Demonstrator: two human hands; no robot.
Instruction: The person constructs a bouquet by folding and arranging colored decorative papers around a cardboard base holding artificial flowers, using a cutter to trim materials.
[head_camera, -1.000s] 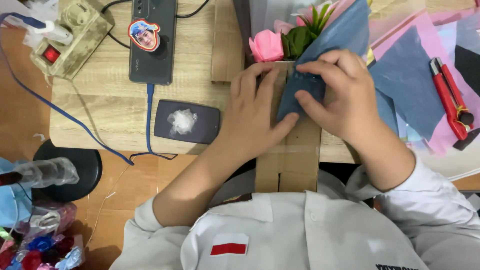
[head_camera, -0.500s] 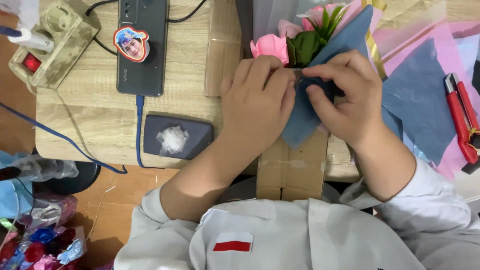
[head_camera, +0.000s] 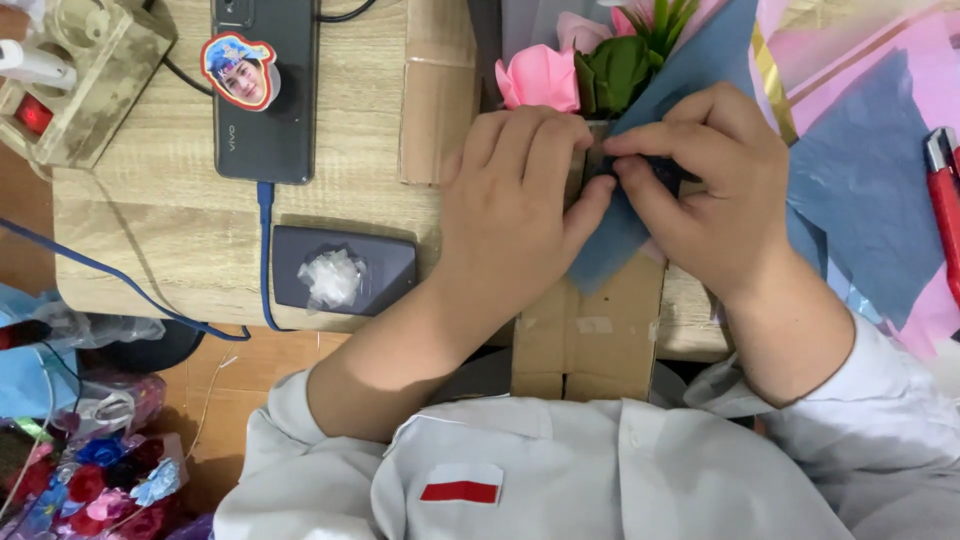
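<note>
Since the earlier frame, both hands have closed in toward each other over the stem end of the bouquet, and the view has shifted so the phone sits nearer the top edge.

At the far left, a beige power strip (head_camera: 85, 85) rests on the wooden table (head_camera: 150, 240). To its right lies a dark phone (head_camera: 265, 90) with a round sticker on its back, and near it a small dark case (head_camera: 345, 270) holding a crumpled clear scrap. A blue cable (head_camera: 263, 255) runs off the table's near edge.

Your left hand (head_camera: 520, 220) lies flat over a cardboard strip (head_camera: 590, 335), fingers together and pressed down, thumb reaching right against the blue wrapping paper (head_camera: 625, 225). Your right hand (head_camera: 700, 195) meets it from the right, fingertips drawn together and pinching a fold of that same paper. The paper wraps the base of a pink artificial rose (head_camera: 540, 75) with green leaves (head_camera: 615, 70), which points to the far side.

Judged from this grip, the step in hand is gathering the wrap tight around the stems. The next move calls for holding the fold firm with one hand while the other frees itself, without letting the pleat spring open.

At the right, loose blue and pink paper sheets (head_camera: 870, 200) lie spread, with a red utility knife (head_camera: 945, 200) at the edge.
</note>
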